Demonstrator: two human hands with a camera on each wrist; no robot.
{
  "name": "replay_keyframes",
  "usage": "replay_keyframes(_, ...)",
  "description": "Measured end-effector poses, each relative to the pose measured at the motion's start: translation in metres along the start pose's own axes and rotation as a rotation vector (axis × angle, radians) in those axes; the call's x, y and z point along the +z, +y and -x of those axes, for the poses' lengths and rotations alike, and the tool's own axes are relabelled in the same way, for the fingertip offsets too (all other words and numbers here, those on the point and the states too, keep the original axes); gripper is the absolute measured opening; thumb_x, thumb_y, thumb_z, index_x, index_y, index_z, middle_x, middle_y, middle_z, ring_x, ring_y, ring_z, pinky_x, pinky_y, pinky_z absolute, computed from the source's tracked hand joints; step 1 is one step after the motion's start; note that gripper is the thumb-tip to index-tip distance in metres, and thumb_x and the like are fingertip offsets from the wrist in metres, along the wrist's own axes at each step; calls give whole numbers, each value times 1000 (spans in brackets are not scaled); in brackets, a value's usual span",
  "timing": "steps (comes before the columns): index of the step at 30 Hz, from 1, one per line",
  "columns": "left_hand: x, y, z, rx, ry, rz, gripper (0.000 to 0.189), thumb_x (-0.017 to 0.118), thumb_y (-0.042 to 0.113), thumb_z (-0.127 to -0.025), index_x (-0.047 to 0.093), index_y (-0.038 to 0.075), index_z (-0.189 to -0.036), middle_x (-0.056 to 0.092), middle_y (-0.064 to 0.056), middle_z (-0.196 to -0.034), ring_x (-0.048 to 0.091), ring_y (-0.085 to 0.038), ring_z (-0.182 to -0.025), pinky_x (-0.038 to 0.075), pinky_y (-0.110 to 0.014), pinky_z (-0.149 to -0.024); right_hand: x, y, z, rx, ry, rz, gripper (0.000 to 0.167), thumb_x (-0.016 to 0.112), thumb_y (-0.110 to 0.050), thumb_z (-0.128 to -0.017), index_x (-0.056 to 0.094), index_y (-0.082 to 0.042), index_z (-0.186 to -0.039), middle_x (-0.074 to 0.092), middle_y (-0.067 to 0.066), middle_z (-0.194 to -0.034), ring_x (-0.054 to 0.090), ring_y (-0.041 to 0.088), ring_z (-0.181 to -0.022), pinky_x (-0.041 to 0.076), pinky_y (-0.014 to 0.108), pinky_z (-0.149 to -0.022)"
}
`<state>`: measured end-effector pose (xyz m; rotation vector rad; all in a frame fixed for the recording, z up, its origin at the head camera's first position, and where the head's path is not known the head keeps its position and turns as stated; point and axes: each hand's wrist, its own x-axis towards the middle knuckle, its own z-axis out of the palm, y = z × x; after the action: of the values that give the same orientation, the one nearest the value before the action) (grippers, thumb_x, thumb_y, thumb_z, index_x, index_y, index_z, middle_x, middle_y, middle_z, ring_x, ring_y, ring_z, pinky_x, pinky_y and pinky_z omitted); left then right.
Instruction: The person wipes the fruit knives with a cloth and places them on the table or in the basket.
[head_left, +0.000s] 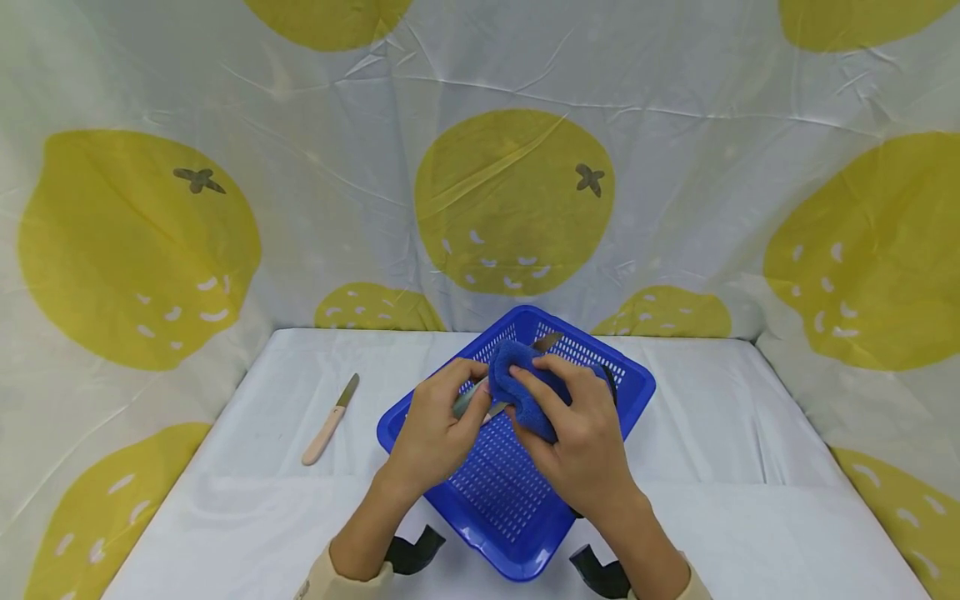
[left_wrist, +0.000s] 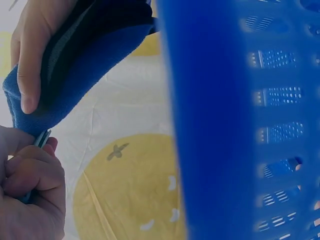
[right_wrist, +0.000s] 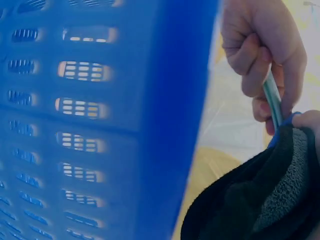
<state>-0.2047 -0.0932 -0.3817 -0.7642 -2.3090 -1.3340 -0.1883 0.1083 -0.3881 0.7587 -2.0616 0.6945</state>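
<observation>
Above the perforated blue plastic basket, which stood on the white-covered table, both hands worked on a single knife. The left hand was curled tightly around the pale grey-green handle of the knife, holding it over the basket's middle. The right hand pinched a folded blue microfibre cloth around the metal blade, thumb on one face and fingers on the other; only the blade tip emerged from the cloth, pointing toward the basket's far corner.

The left wrist view showed the right thumb pressing the cloth flat just above the gripped handle. The right wrist view showed the left fingers closed on the handle where it met the cloth.

A second knife with a beige handle lay on the table well to the left of the basket, touched by neither hand.

Judged from this arrangement, wiping would go best with the cloth drawn from handle toward tip, pressure kept on the flat faces and the fold over the spine rather than the edge. The handle grip should remain firm so the blade does not twist inside the cloth, and the stroke should end beyond the tip, above the basket.
</observation>
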Motion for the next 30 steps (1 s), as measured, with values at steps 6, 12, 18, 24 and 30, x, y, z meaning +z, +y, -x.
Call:
replay_keyframes(6, 0, 2, 0, -22, -6, 9, 17, 55, 25, -108, 68, 15, -113, 71, 5, -104, 68, -7, -93, 60, -30, -82, -1, 6, -3, 0, 60, 45, 38, 61, -39, -102, 73, -11, -125, 61, 19, -128, 62, 38, -109, 50, 52, -85)
replay_keyframes(12, 0, 4, 1, -75, -38, 49, 15, 56, 24, -107, 67, 16, -113, 70, 3, -99, 66, -8, -83, 59, -26, -70, -5, 19, -4, 55, 105, 51, 43, 58, -44, -104, 73, -10, -126, 62, 20, -129, 61, 39, -109, 47, 54, -86)
replay_keyframes(18, -1, 6, 2, -102, -53, 45, 19, 55, 25, -108, 67, 15, -118, 69, 0, -104, 65, -9, -88, 59, -26, -74, -9, 30, -3, 106, 127, 42, 45, 59, -45, -103, 72, -10, -129, 61, 21, -130, 58, 40, -118, 45, 58, -94)
replay_keyframes(24, -3, 6, 1, -102, -48, 71, 21, 55, 25, -108, 65, 17, -125, 68, 3, -114, 65, -11, -98, 60, -29, -83, -10, 25, -3, 62, 147, 19, 43, 63, -44, -101, 73, -9, -124, 62, 21, -128, 58, 39, -117, 46, 54, -95)
replay_keyframes(30, -3, 6, 1, -97, -56, 90, 22, 55, 22, -108, 64, 16, -127, 68, 4, -120, 67, -9, -110, 58, -35, -95, -2, 8, -2, -29, 104, -26, 39, 63, -40, -102, 74, -10, -124, 62, 19, -128, 59, 37, -114, 48, 48, -91)
